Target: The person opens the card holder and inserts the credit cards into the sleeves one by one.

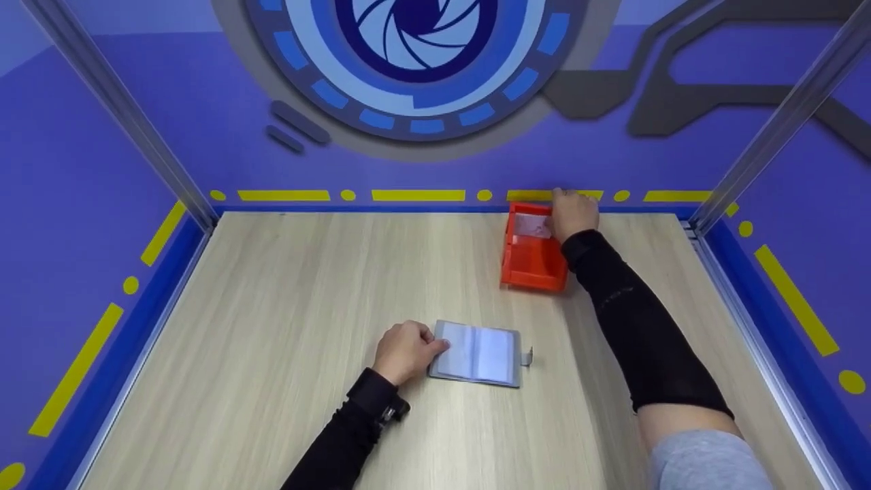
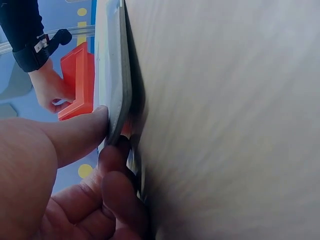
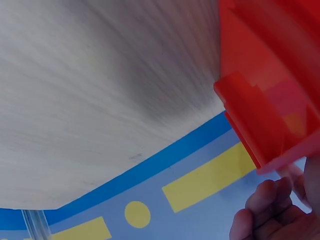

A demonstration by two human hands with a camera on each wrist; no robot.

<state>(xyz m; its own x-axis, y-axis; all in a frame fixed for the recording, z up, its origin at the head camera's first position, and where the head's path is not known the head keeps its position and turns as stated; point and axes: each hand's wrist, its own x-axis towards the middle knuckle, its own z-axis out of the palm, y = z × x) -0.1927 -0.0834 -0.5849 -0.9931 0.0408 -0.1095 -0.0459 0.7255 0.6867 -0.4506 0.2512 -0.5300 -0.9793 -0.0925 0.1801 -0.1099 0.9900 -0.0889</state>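
A grey card holder (image 1: 495, 357) lies opened out on the table, its clear sleeves facing up and a snap tab at its right side. My left hand (image 1: 406, 352) pinches its left edge, thumb on top; in the left wrist view the thumb (image 2: 82, 132) presses the cover and the fingers curl beneath. Farther back and to the right is a red plastic bin (image 1: 534, 269) with a pinkish flat piece (image 1: 532, 225) in its rear part. My right hand (image 1: 575, 216) grips the bin's rear right wall, and in the right wrist view curled fingers (image 3: 267, 205) show beside the rim.
The wood-grain table (image 1: 326, 286) is bounded by a blue-purple back wall (image 1: 381, 170) and side walls. Metal posts (image 1: 129, 116) stand at the rear corners. The bin is close to the back wall.
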